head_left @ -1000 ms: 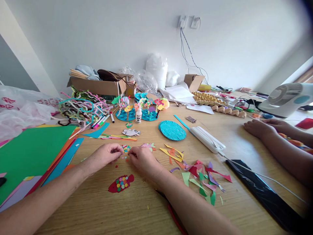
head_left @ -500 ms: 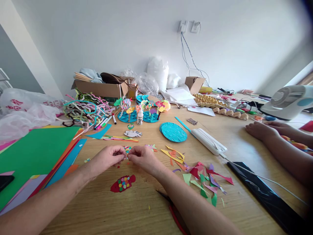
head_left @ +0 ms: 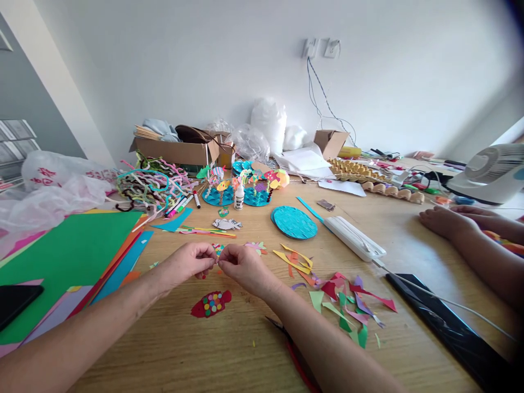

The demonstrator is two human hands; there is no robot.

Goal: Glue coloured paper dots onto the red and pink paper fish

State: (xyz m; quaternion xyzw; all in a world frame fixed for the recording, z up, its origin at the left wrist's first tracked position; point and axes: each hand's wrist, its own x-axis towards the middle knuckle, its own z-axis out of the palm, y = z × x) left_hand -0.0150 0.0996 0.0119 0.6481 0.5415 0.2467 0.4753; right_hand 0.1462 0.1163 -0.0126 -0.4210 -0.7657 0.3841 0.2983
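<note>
Fingertip to fingertip, my left hand (head_left: 195, 258) and my right hand (head_left: 242, 265) meet over the table, both closed in a pinch. Whatever tiny piece sits between them is too small to make out. Just below lies a red paper fish (head_left: 211, 304) with coloured dots stuck on its body. Behind my fingers a patch of small coloured paper dots (head_left: 218, 249) is partly hidden. Red-handled scissors (head_left: 293, 349) lie partly covered by my right forearm. A white glue bottle (head_left: 239, 196) stands upright farther back, near a white paper fish (head_left: 227, 224).
Paper scraps (head_left: 346, 300) lie to the right, blue discs (head_left: 295, 222) behind them. Coloured sheets (head_left: 69, 245) and pipe cleaners (head_left: 155, 183) are on the left. A power strip (head_left: 354, 238), a black package (head_left: 442, 327) and another person's hands (head_left: 448, 221) are at right.
The whole view has shifted slightly, so things appear a little farther right. My two hands stay pinched together above the red fish.
</note>
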